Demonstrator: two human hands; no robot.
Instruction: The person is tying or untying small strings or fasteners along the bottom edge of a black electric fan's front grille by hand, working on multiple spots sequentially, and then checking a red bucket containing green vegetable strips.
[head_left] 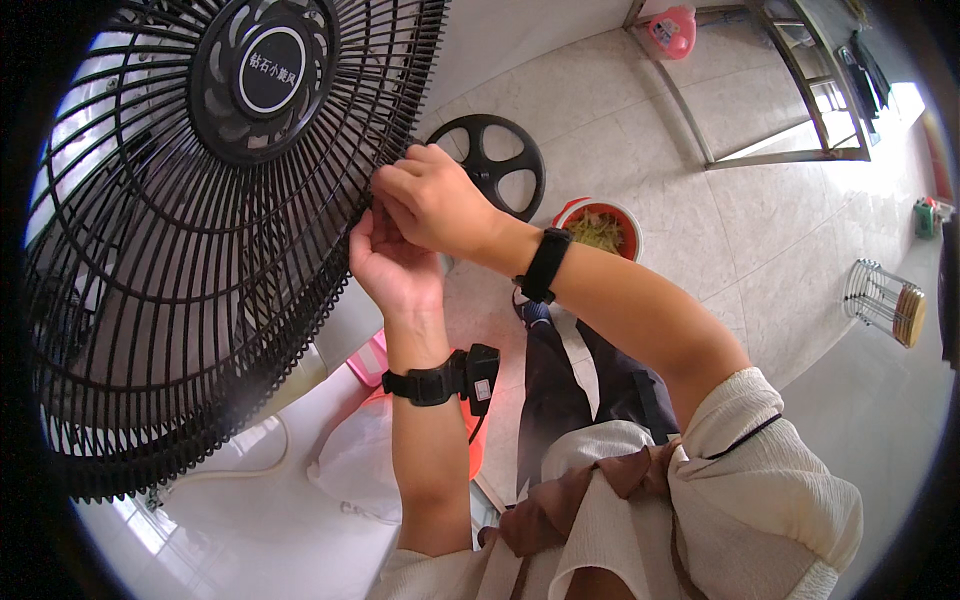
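A large black electric fan fills the upper left, its wire grille (290,235) facing me and a round hub (270,68) at its centre. Both my hands are at the right-hand rim of this grille. My right hand (440,200) is closed, its fingers pinched at the rim. Just below it, my left hand (395,270) has its palm turned up and its fingers curled against the same edge. The two hands overlap, so the fingertips are partly hidden, and any small part between them cannot be made out. Dark straps circle both wrists.
The fan's round black base (492,165) stands on the tiled floor beyond my hands. Beside it is a red-rimmed bucket (630,232) holding plant scraps. A metal frame (690,125), a pink plastic item (673,32) and stacked stools (890,300) lie farther right. White bags (360,455) sit lower left.
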